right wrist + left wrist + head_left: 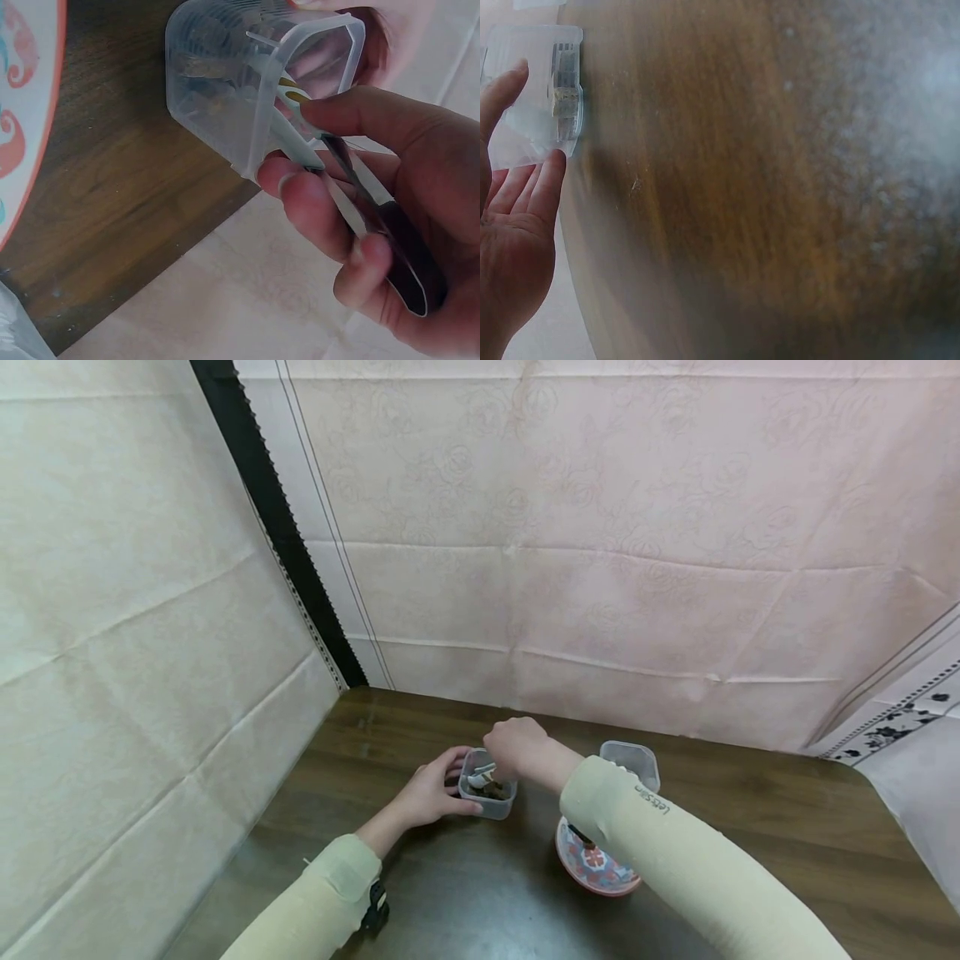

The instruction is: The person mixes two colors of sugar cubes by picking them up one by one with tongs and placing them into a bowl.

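A clear plastic container point(495, 811) stands on the table, with some small brownish contents at its bottom. My left hand point(429, 793) grips it from the left, thumb on the near side and fingers round the far side; in the left wrist view the hand point(517, 247) shows at the container's wall. Over the opening, my right hand point(522, 749) holds small metal tongs point(403, 255) with pale tips. Those tips reach inside the container point(199, 112) in the right wrist view. Whether they pinch anything I cannot tell.
To the right, a second clear plastic container point(633, 758) stands partly behind my right sleeve. Nearer me, a patterned plate point(596, 875) with a red rim lies partly under the right forearm. Pale cloth hangs behind the brown wooden table point(465, 893) and at its left.
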Motion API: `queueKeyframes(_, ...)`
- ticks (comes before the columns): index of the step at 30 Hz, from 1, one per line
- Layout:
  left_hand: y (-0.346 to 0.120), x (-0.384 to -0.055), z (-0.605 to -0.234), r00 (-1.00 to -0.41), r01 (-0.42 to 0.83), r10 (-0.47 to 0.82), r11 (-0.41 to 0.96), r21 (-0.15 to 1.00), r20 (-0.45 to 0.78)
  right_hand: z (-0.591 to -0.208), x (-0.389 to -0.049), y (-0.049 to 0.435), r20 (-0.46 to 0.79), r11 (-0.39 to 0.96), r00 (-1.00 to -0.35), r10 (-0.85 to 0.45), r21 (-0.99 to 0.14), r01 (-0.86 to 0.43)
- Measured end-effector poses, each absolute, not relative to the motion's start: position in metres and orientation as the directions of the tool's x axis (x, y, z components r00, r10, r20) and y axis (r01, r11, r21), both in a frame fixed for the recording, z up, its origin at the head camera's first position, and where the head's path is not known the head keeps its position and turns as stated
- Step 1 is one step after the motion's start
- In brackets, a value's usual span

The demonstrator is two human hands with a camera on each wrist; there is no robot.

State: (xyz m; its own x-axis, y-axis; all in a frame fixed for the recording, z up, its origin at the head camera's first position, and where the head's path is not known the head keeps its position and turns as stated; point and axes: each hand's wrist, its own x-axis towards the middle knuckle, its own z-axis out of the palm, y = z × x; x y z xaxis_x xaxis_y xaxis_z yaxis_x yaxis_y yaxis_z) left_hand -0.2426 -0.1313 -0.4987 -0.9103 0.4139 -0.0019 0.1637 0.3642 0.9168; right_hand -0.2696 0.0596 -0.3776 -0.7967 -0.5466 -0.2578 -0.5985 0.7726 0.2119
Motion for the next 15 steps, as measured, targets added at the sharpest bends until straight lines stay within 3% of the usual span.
queueKeyframes(15, -0.131, -0.243, -0.498, -0.904, 0.161, 0.428, 0.345, 0.925, -0.002, -0.369, -0.269, 0.085, -0.218, 0.782, -0.775, -0.593, 0.073, -0.619)
